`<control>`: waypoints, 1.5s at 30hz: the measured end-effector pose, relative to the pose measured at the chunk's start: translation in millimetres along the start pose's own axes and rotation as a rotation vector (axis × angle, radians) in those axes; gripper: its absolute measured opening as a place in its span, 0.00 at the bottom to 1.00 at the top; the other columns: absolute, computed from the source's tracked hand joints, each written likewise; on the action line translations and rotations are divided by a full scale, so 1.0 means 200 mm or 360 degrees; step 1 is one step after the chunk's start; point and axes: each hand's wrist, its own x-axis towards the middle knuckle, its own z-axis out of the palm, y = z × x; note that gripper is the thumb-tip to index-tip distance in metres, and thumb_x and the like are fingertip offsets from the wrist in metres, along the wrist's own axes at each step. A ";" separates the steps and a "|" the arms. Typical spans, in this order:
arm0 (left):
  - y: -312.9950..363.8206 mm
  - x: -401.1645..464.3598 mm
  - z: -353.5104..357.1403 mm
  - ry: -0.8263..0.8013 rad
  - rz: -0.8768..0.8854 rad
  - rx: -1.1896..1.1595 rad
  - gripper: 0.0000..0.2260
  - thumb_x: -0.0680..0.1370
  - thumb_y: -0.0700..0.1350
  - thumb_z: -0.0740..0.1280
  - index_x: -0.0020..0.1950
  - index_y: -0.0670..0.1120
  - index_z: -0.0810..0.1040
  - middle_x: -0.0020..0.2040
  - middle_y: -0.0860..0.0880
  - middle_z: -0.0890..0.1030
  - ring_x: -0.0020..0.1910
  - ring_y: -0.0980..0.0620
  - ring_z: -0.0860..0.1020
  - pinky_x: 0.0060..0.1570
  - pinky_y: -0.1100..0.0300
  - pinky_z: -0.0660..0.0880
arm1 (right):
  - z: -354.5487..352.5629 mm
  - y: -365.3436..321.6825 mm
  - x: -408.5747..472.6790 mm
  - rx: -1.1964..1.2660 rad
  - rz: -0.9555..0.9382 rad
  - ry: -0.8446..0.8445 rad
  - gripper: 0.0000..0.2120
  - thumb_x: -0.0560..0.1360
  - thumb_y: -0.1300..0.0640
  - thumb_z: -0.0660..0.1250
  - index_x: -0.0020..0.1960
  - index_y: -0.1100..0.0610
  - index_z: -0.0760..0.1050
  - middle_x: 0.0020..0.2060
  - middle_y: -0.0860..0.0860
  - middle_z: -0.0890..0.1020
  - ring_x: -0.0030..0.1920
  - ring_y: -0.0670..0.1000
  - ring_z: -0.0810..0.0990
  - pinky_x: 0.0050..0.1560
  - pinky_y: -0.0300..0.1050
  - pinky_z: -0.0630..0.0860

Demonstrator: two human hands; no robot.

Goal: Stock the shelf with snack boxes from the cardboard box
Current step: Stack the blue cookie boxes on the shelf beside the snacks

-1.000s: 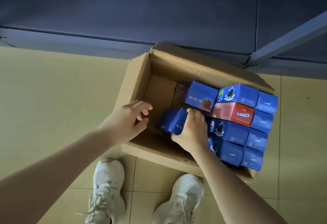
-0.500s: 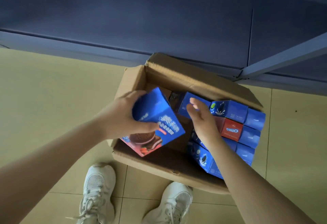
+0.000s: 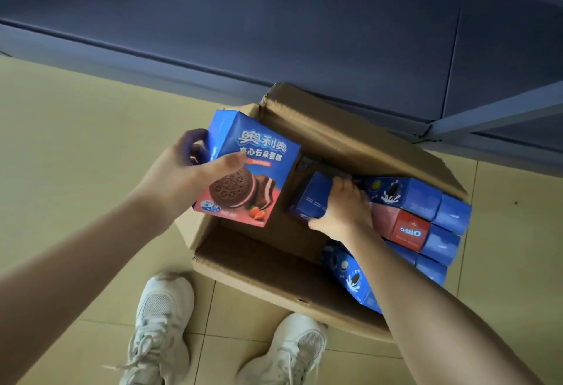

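An open cardboard box [image 3: 243,266] sits on the tiled floor against a dark blue shelf unit. My left hand [image 3: 182,177] grips a blue and pink Oreo snack box [image 3: 253,168], held above the carton's left edge with its printed face up. Inside the carton, my right hand [image 3: 344,208] grips another blue snack box [image 3: 310,199] lying tilted, fingers over its far edge and thumb under its near one. Several more blue boxes and one red Oreo box [image 3: 409,229] are packed along the carton's right side.
The dark blue shelf base [image 3: 274,34] runs across the top, with a pale blue frame bar [image 3: 499,113] at the right. My two white sneakers [image 3: 158,323] stand on the beige tiles just before the carton. The carton's left half shows bare cardboard.
My left hand has lifted the blue and pink box higher, clear of the carton. My right hand has dropped onto a blue box in the carton and closed around it.
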 end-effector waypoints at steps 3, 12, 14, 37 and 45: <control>0.07 -0.08 -0.04 0.0086 -0.0034 0.0079 0.32 0.56 0.60 0.75 0.57 0.54 0.71 0.43 0.50 0.76 0.35 0.52 0.81 0.28 0.58 0.77 | -0.15 0.00 -0.14 0.0558 -0.0128 -0.0133 0.36 0.60 0.41 0.70 0.63 0.55 0.67 0.58 0.52 0.74 0.61 0.54 0.72 0.59 0.47 0.70; 0.66 -0.64 -0.17 0.0115 0.0019 0.0212 0.44 0.50 0.66 0.69 0.64 0.50 0.70 0.43 0.52 0.75 0.40 0.47 0.78 0.42 0.52 0.77 | -1.20 -0.06 -0.85 0.0884 -0.0475 0.0049 0.42 0.61 0.44 0.67 0.71 0.57 0.61 0.64 0.52 0.70 0.65 0.49 0.67 0.56 0.28 0.57; 0.88 -0.83 -0.21 0.0088 0.0118 0.0212 0.44 0.51 0.65 0.70 0.64 0.49 0.70 0.45 0.52 0.77 0.43 0.47 0.79 0.45 0.51 0.78 | -1.49 -0.06 -1.04 0.0794 -0.0622 0.0098 0.47 0.60 0.37 0.64 0.72 0.58 0.60 0.67 0.54 0.68 0.67 0.51 0.66 0.62 0.33 0.58; 2.94 -2.60 -0.49 0.0204 0.1839 -0.0079 0.30 0.57 0.61 0.74 0.57 0.58 0.72 0.52 0.55 0.81 0.49 0.56 0.78 0.49 0.63 0.75 | -3.58 0.05 -2.92 0.0691 -0.1258 0.1506 0.35 0.60 0.36 0.67 0.65 0.40 0.64 0.60 0.32 0.70 0.60 0.38 0.72 0.57 0.38 0.70; 3.63 -2.49 -0.47 0.0257 0.2061 -0.0327 0.23 0.72 0.42 0.71 0.64 0.43 0.66 0.48 0.56 0.75 0.37 0.72 0.75 0.40 0.76 0.72 | -3.95 -0.07 -2.94 0.0835 -0.1259 0.1834 0.32 0.57 0.36 0.70 0.60 0.37 0.67 0.58 0.40 0.77 0.58 0.40 0.76 0.57 0.40 0.72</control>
